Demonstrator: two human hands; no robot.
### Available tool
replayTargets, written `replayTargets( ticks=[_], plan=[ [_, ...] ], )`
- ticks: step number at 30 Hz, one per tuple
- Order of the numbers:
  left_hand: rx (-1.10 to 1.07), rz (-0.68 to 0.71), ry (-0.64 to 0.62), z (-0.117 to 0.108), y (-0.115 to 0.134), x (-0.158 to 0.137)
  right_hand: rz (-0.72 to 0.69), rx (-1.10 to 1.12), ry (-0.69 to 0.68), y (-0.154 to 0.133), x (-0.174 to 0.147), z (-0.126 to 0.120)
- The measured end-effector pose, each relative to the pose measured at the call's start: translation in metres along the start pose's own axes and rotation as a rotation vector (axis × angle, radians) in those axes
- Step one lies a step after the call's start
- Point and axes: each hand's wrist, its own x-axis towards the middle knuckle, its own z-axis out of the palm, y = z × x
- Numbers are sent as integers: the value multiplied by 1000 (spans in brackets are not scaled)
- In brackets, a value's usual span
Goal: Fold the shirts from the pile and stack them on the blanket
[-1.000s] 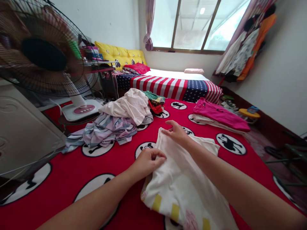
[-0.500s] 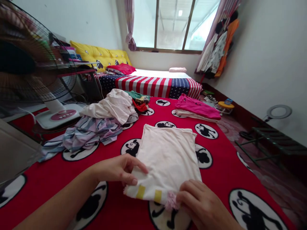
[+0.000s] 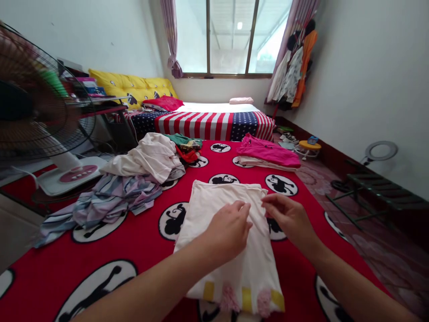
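A cream-white garment [image 3: 214, 214] lies flat in a rough rectangle on the red bed cover. Yellow patches and pink ruffled trim [image 3: 229, 298] show along its near end. My left hand [image 3: 231, 228] is over the garment's middle right, fingers loosely bent with a gap to the thumb and no cloth visible between them. By the upper right edge is my right hand [image 3: 288, 217], its fingertips just at the cloth's border, slightly curved and apart. Whether either hand touches the fabric is hard to make out.
On the left lies a heap of crumpled clothes [image 3: 150, 156], beside a standing fan [image 3: 43, 103]. Folded pink clothing [image 3: 268, 154] rests at the far right of the red cover [image 3: 140, 250]. A green folding stool [image 3: 378, 190] stands on the floor to the right.
Both hands have left the garment's near hem and moved away from me, toward its upper right. The near end now lies spread out, with more yellow patches and ruffles showing. The view has shifted slightly.
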Motion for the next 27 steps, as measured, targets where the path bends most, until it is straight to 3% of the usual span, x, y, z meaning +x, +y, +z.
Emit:
replayTargets(
  ticks=[2,5,13,19,23,27],
  plan=[
    [68,-39,-9,32,-1,8,-18,-110,140,20,31,-11],
    [92,-42,-12,56,-12,7,-31,-255,136,44,66,-19],
    [62,-13,-30,53,-15,1,-25,-164,-95,59,96,-16],
    [43,30,-44,56,-17,1,-53,-249,63,71,100,-14],
    [46,26,-29,56,-17,1,6,-319,183,70,94,-28],
    [58,30,-25,57,-16,1,160,-467,-88,65,81,-46]
  ],
)
